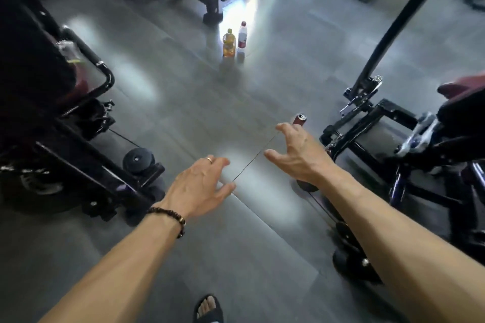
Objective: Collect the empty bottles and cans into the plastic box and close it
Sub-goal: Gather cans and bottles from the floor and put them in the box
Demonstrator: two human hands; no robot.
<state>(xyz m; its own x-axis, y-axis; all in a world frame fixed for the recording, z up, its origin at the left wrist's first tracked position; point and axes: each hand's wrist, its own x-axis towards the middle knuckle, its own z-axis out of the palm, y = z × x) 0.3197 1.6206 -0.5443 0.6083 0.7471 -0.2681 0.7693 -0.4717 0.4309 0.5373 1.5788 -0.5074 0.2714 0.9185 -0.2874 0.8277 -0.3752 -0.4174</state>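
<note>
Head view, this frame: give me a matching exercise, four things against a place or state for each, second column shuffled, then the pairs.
Things:
1. yellow bottle
2. red-capped bottle
3. can
4. left hand

Places or states:
A. wears a ring, open, holding nothing
B. upright on the floor just beyond the right hand
C. right one of the far pair
D. left one of the far pair

Pairs: 1-D, 2-C, 3-B, 4-A

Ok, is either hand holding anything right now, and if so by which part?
Nothing is held. The left hand is open and empty over the floor. The right hand is open, fingers spread, reaching toward the upright red can without gripping it.
</note>
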